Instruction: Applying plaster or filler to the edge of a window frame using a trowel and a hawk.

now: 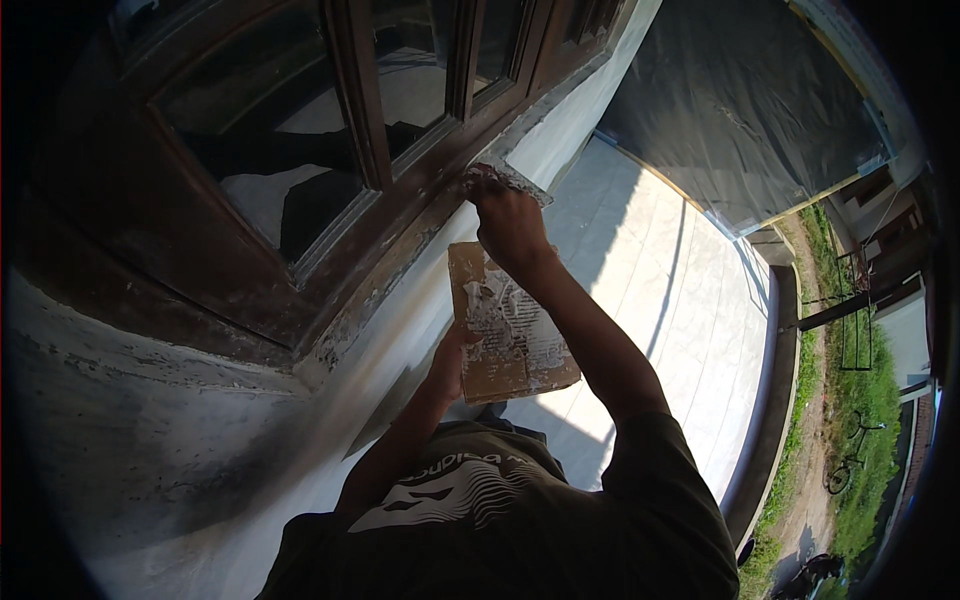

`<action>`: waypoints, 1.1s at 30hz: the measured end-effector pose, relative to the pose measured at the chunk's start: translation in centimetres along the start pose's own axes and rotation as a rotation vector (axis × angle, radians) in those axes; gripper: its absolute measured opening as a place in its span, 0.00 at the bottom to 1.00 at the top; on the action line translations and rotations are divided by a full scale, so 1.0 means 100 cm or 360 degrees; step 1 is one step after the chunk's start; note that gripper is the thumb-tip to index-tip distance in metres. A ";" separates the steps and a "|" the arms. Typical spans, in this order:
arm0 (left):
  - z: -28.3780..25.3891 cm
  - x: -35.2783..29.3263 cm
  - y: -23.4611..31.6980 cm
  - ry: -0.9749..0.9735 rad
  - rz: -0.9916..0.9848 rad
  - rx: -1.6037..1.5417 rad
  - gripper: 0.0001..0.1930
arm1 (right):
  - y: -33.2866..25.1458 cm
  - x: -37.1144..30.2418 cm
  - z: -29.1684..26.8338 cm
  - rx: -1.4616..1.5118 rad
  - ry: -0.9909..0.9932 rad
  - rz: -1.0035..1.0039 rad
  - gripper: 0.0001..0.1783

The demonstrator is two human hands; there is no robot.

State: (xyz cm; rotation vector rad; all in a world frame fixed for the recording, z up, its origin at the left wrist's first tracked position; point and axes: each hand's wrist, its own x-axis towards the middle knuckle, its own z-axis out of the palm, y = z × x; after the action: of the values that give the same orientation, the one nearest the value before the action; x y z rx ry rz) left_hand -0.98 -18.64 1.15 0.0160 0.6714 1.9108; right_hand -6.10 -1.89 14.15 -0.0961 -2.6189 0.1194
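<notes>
My right hand is closed around a wide putty knife smeared with grey-white filler; its handle is mostly hidden in my fist. The blade is up against the wall edge just under the brown wooden window frame. Below it, my left hand grips a flat piece of brown cardboard by its left side. Wet white filler is spread in ridges over the cardboard's upper face. The fingers under the cardboard are out of sight.
A rough grey-white wall runs beneath the frame, and dark glass panes sit in it. Pale tiled floor lies to the right, bordered by a low curb. A dark plastic sheet hangs at the far end.
</notes>
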 end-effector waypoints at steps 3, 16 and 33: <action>0.000 0.001 0.001 0.0055 -0.0091 -0.0067 0.29 | -0.019 -0.018 -0.009 0.0113 0.0159 -0.0075 0.23; 0.003 0.000 -0.002 0.0068 0.0000 0.0029 0.29 | 0.051 0.022 -0.004 0.0212 0.0289 0.0225 0.25; 0.002 -0.003 -0.004 0.0035 -0.0043 -0.0016 0.26 | 0.058 -0.032 -0.019 0.1204 0.0706 0.0594 0.09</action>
State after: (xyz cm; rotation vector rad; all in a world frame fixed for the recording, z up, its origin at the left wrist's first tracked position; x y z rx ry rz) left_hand -0.51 -18.68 1.20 -0.0206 0.6737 1.8911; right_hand -2.09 3.68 13.65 -0.3006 -1.9391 1.0662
